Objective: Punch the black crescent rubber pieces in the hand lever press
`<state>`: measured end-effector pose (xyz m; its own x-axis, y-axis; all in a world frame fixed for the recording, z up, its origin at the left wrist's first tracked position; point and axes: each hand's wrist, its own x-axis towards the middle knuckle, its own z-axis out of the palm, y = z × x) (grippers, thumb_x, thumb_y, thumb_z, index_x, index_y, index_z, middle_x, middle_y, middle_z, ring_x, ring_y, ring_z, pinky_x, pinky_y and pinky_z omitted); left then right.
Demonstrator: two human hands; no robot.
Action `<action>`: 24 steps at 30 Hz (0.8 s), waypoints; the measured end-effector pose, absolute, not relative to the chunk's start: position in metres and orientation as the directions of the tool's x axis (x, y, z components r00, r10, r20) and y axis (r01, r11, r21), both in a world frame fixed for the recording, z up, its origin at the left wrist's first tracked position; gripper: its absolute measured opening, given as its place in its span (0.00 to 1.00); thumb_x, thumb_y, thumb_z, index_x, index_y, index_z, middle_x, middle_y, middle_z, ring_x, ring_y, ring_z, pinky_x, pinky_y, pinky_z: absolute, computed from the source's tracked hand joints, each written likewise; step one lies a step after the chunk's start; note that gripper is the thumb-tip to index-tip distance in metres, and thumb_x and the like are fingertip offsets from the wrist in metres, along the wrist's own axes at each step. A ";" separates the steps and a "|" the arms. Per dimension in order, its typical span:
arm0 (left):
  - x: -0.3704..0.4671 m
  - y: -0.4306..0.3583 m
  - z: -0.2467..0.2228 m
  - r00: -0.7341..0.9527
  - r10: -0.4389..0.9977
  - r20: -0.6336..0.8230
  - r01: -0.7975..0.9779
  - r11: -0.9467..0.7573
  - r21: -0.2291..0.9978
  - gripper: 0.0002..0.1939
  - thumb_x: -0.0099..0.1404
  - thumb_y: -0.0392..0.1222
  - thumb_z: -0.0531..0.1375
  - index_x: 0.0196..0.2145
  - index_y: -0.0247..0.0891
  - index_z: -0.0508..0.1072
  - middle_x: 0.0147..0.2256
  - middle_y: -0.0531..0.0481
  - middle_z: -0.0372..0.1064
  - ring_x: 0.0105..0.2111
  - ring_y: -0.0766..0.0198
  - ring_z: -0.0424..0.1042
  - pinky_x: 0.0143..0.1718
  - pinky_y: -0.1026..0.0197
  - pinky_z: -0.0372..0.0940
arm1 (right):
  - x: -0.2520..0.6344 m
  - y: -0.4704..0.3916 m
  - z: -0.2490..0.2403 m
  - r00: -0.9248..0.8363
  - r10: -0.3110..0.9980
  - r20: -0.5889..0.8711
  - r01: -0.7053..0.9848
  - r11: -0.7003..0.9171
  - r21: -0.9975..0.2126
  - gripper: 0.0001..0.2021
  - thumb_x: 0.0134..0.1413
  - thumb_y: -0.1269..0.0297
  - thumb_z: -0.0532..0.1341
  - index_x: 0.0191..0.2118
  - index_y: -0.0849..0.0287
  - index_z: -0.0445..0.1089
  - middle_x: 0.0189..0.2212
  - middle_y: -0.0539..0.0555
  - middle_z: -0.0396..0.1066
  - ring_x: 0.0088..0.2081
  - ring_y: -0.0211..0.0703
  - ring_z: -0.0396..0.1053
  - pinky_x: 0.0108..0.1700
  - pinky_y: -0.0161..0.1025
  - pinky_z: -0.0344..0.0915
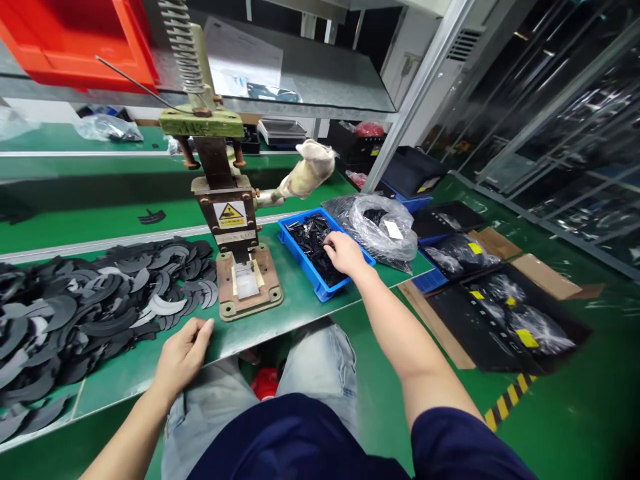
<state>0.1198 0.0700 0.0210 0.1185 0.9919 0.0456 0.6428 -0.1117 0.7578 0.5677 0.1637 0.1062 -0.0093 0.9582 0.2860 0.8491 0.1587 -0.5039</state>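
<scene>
My right hand [344,252] reaches into a blue tray [305,265] of small black parts [315,233]. Its fingers are pinched together at the pile, and whatever lies between them is hidden. At the front edge of the green bench, my left hand [184,350] rests with curled fingers; its palm side is out of sight. Between the hands stands a hand press [230,220] with a spring on top and a cloth-wrapped lever [305,175]. A pale block [247,281] sits on its base. Curved black pieces [105,300] are heaped left of the press.
A clear plastic bag [385,227] lies right of the tray. Black boxes with bagged items [520,313] stand on the floor at the right. Overhead is a shelf [340,80] with a red bin [80,40] and papers. A metal post [415,100] rises behind the bag.
</scene>
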 end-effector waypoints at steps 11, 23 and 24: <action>0.190 0.061 0.097 0.321 0.868 0.379 0.335 -0.478 0.812 0.10 0.72 0.49 0.64 0.46 0.43 0.75 0.37 0.49 0.75 0.35 0.59 0.73 0.41 0.57 0.69 | 0.436 0.064 0.093 0.029 0.857 0.514 0.199 0.499 -0.843 0.09 0.72 0.55 0.57 0.51 0.52 0.63 0.43 0.55 0.79 0.43 0.42 0.80 0.49 0.47 0.81; 0.198 0.054 0.103 0.382 0.804 0.456 0.271 -0.569 0.776 0.09 0.70 0.42 0.66 0.48 0.45 0.79 0.36 0.47 0.76 0.34 0.60 0.74 0.38 0.57 0.70 | 0.406 0.045 0.068 -0.040 0.891 0.453 0.013 0.454 -0.891 0.09 0.67 0.54 0.64 0.44 0.53 0.71 0.43 0.56 0.80 0.48 0.45 0.79 0.55 0.50 0.78; 0.197 0.053 0.103 0.379 0.808 0.451 0.271 -0.563 0.781 0.09 0.70 0.42 0.67 0.48 0.44 0.79 0.36 0.47 0.76 0.34 0.60 0.74 0.38 0.56 0.70 | 0.406 0.045 0.066 -0.041 0.892 0.451 0.021 0.452 -0.892 0.09 0.67 0.54 0.64 0.44 0.53 0.71 0.43 0.56 0.80 0.48 0.45 0.79 0.55 0.50 0.78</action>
